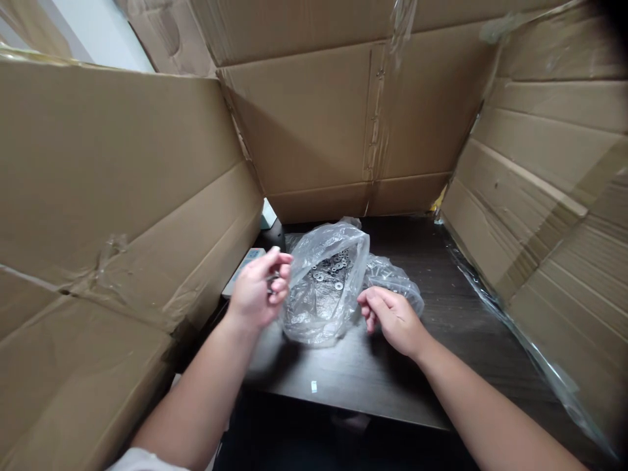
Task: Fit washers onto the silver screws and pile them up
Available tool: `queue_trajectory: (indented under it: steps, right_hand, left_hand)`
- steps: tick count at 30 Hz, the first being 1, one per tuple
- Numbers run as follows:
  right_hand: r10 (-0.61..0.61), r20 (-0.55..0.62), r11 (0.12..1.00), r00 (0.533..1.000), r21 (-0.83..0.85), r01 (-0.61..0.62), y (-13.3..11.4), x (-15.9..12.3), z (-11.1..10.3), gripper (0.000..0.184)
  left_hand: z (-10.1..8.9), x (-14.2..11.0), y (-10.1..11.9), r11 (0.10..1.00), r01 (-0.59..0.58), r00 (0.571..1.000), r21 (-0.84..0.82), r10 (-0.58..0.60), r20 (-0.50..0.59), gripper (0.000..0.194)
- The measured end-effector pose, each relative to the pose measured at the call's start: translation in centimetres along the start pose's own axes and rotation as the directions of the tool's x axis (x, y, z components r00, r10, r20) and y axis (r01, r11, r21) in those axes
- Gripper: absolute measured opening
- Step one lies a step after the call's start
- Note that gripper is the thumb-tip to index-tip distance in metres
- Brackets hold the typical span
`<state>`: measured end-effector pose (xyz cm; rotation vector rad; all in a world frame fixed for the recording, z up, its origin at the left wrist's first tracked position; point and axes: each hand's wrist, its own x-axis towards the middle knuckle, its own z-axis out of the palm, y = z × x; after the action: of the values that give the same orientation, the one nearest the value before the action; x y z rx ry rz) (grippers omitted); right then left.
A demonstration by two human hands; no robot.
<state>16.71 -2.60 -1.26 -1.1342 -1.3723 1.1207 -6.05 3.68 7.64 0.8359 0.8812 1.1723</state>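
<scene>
A clear plastic bag (pixel 314 327) lies on the dark table with its mouth gaping towards me. Inside it are several flat metal washers (pixel 338 286) among small dark pieces. My left hand (pixel 260 288) is raised at the bag's left side, its fingers curled closed. Something small and metallic shows between those fingers, too little of it to name. Beside the bag's right edge is my right hand (pixel 392 320), thumb and fingertips pinched together; whatever they may hold is hidden. A second clear bag (pixel 392 271) with small metal pieces sits just behind my right hand.
Cardboard walls stand on the left (pixel 122 163), at the back (pixel 314 131) and on the right (pixel 554 216). A white device (pixel 245 265) and a dark rounded object (pixel 273 237) are at the left. A small white scrap (pixel 314 386) lies near the table's front edge (pixel 353 409).
</scene>
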Motion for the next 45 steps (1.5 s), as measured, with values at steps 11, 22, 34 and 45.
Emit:
queue_trajectory:
  steps: [11, 22, 34, 45]
  right_hand:
    - [-0.547, 0.089, 0.786, 0.833, -0.288, 0.547, -0.7, -0.2, -0.5, 0.011]
    - [-0.42, 0.311, 0.749, 0.852, -0.411, 0.519, -0.3, -0.1, -0.2, 0.021]
    - [-0.399, 0.502, 0.537, 0.767, -0.551, 0.639, -0.9, -0.6, -0.6, 0.021]
    - [-0.412, -0.074, 0.91, 0.908, -0.081, 0.407, -0.4, -0.3, 0.7, 0.013]
  left_hand:
    - [4.0, -0.1, -7.8, 0.725, 0.659, 0.735, -0.199, -0.565, 0.374, 0.045]
    - [3.1, -0.7, -8.3, 0.812, 0.569, 0.733, 0.133, -0.574, 0.364, 0.063]
    - [2.8, -0.5, -8.6, 0.728, 0.653, 0.63, 0.207, -0.675, 0.384, 0.061]
    - [2.6, -0.5, -9.1, 0.815, 0.579, 0.728, 0.003, -0.519, 0.447, 0.018]
